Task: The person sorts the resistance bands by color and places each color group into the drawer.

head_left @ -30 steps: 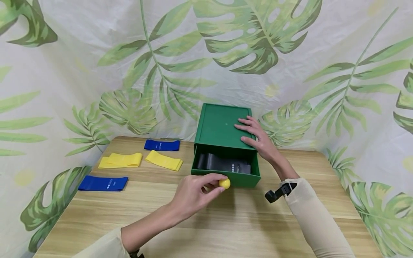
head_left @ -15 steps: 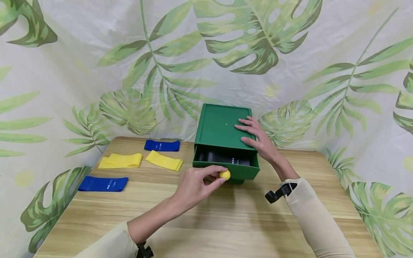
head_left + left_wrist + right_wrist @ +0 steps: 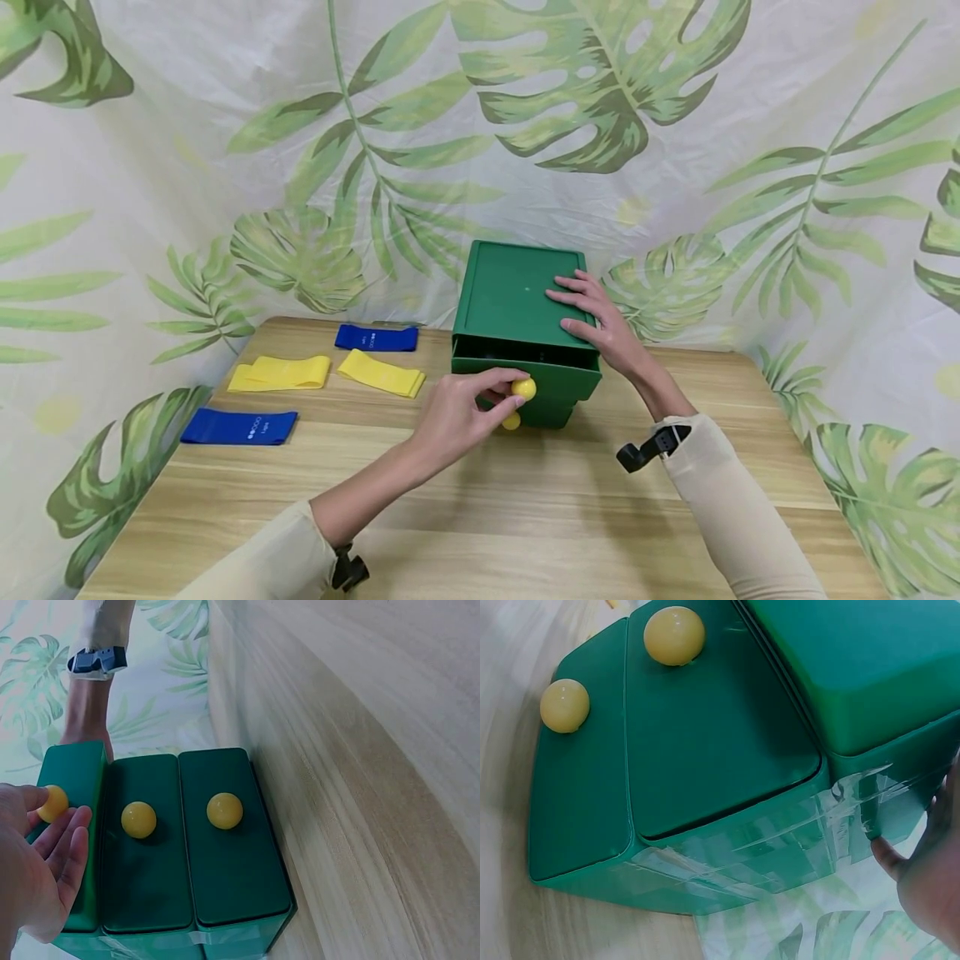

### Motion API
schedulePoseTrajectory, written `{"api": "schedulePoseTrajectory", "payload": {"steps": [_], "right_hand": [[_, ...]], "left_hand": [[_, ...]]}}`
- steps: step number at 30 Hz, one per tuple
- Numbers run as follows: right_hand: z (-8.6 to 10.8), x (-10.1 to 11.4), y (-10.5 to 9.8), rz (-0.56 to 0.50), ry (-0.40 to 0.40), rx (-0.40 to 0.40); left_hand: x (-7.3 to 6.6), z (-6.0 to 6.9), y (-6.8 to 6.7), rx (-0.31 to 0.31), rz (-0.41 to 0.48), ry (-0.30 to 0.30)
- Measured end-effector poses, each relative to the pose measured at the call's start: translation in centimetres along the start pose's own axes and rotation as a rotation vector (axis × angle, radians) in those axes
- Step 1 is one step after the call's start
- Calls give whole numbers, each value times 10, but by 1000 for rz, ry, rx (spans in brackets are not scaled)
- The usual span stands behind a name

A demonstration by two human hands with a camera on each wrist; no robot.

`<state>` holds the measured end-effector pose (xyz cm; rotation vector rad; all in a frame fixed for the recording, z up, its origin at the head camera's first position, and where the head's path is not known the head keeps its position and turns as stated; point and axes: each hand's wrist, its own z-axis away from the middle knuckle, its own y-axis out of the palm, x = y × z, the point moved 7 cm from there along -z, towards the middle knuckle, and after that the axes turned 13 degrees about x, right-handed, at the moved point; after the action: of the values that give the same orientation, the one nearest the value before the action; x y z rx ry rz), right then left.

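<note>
A green drawer cabinet (image 3: 517,292) stands at the back of the table, its top drawer (image 3: 566,382) pulled out by a narrow gap. Between thumb and index finger my left hand (image 3: 459,417) pinches that drawer's round yellow knob (image 3: 523,389); the other fingers extend below it in the left wrist view. My right hand (image 3: 603,325) rests on the cabinet's top right edge, fingers spread on the lid and thumb near the front. Below, two more drawers are closed, with yellow knobs on the middle drawer (image 3: 139,772) and bottom drawer (image 3: 217,769). The top drawer's contents are in shadow.
To the left on the wooden table (image 3: 525,533) lie a blue exercise band (image 3: 240,427), another blue band (image 3: 377,338), a yellow band (image 3: 279,373) and a second yellow band (image 3: 381,373). A leaf-patterned cloth (image 3: 420,125) hangs behind the table. Clear tape (image 3: 742,862) runs along the cabinet's side.
My left hand has pushed the top drawer inward, away from me, narrowing the gap and covering the black bands inside. The lower drawers' front has come into view. My right hand has stayed put.
</note>
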<state>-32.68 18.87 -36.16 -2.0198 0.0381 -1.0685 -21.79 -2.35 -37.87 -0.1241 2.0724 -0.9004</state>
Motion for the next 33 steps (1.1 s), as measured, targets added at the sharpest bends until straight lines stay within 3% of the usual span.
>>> {"api": "schedulePoseTrajectory", "payload": {"steps": [9, 15, 20, 33], "right_hand": [[-3, 0, 0, -3, -3, 7], [-3, 2, 0, 1, 1, 3], [-2, 3, 1, -2, 6, 6], [1, 2, 0, -29, 8, -16]], "left_hand": [[10, -11, -3, -30, 9, 9], [14, -16, -7, -50, -39, -31], [16, -16, -6, -59, -58, -59], [15, -18, -2, -74, -64, -42]]}}
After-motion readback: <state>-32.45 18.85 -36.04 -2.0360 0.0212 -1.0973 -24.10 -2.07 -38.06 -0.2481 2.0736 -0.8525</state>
